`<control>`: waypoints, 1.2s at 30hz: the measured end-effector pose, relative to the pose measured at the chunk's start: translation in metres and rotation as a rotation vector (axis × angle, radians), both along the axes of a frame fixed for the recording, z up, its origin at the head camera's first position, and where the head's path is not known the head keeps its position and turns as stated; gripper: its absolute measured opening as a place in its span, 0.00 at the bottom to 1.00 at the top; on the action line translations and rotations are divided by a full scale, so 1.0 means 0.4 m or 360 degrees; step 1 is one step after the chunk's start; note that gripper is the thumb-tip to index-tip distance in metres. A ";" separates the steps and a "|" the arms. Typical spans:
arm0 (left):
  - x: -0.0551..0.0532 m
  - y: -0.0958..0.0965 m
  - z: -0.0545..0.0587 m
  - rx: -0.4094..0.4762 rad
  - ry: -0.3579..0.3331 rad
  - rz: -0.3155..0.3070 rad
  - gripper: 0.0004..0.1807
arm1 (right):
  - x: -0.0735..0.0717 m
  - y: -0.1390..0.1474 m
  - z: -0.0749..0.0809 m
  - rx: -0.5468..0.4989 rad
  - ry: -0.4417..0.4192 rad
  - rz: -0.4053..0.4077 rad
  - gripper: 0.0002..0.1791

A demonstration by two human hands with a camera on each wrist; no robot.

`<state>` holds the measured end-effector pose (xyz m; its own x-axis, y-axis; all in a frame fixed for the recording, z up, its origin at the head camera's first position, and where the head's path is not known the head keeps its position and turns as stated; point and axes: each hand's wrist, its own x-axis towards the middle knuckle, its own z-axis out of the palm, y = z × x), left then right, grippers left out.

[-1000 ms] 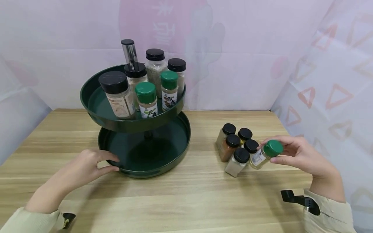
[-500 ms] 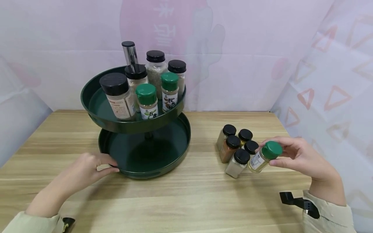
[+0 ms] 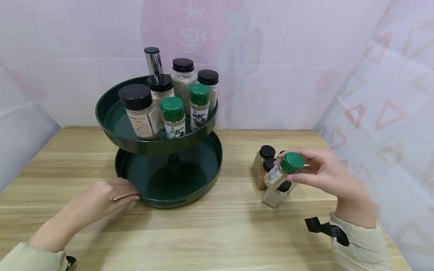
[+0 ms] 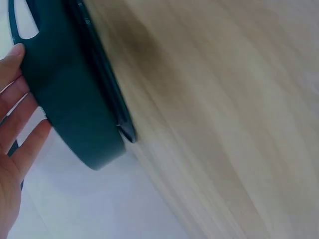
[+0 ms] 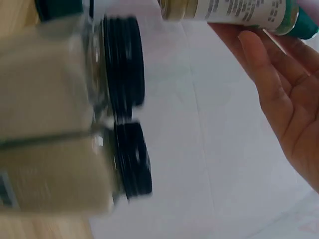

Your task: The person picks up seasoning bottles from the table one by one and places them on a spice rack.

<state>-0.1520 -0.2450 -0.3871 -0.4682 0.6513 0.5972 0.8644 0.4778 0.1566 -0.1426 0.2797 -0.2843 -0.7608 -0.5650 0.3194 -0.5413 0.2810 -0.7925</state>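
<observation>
On my head feed, a pale wood-grained table carries a dark green, round two-tier rack. I see the left hand pinching the lower tier's rim, thumb outside. The right hand is raised over the table's right side. Four clear jars with black lids and two green-capped bottles stand on the upper tier. Smaller square jars cluster at right, partly hidden. Above their lids, right thumb and fingers hold a clear, white-labelled spice bottle, green-capped and tilted.
</observation>
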 end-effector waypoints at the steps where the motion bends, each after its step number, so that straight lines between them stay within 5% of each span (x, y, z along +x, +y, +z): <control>1: 0.000 -0.001 0.002 -0.0008 -0.0002 -0.0011 0.09 | -0.005 -0.014 -0.001 0.0001 0.0008 -0.0019 0.27; 6: -0.002 -0.006 0.011 -0.0091 -0.0018 -0.0012 0.03 | -0.032 -0.086 -0.017 -0.0011 0.0059 -0.0061 0.24; 11: -0.002 -0.006 0.017 -0.0154 -0.0047 0.0006 0.15 | -0.063 -0.157 -0.034 -0.0081 0.0029 -0.0127 0.23; 14: 0.002 -0.006 0.019 -0.0167 -0.0011 0.0024 0.03 | -0.079 -0.197 -0.042 -0.0110 -0.0008 -0.0179 0.22; 20: 0.011 -0.004 0.017 -0.0182 0.0147 0.0089 0.30 | -0.120 -0.266 -0.072 -0.0085 -0.0150 -0.0263 0.22; 26: 0.010 -0.005 0.015 -0.0174 0.0163 0.0115 0.31 | -0.162 -0.320 -0.107 -0.0139 -0.0268 -0.0338 0.23; 36: 0.003 -0.008 0.012 -0.0164 0.0185 0.0090 0.29 | -0.220 -0.372 -0.164 -0.0181 -0.0263 -0.0325 0.20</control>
<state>-0.1507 -0.2484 -0.3824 -0.4377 0.6862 0.5810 0.8450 0.5348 0.0050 -0.2306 0.1311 -0.3499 -0.9022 -0.3622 0.2343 -0.3436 0.2749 -0.8980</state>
